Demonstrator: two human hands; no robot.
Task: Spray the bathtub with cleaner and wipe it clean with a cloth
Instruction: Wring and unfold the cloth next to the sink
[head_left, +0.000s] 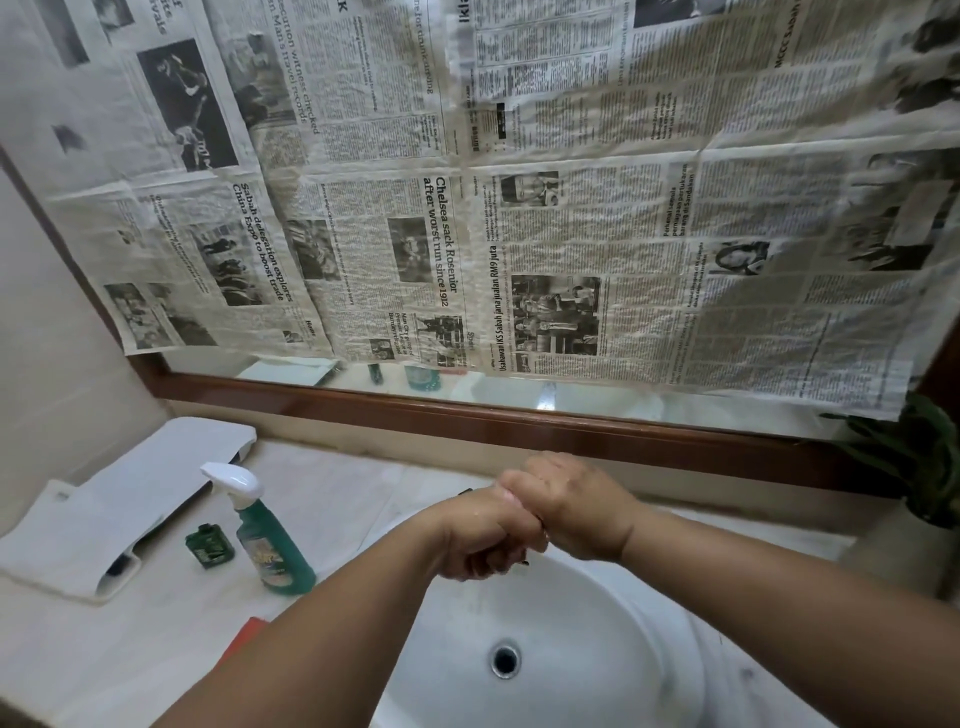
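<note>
My left hand (480, 540) and my right hand (579, 506) are pressed together above the back of a white sink basin (597, 639). My right hand wraps over the curled fingers of my left hand, and both look wet. A small dark part shows just under the hands; the tap is hidden behind them. A green spray bottle (272, 540) with a white trigger head stands upright on the counter to the left, apart from both hands. A red-orange edge (249, 631), maybe a cloth, peeks out under my left forearm. No bathtub is in view.
A small dark green bottle (209, 544) stands beside the sprayer. A white folded item (119, 499) lies at the counter's left. Newspaper sheets (467, 208) cover the wood-framed mirror (467, 415). A potted plant (919, 457) stands at the right. The drain (505, 659) sits mid-basin.
</note>
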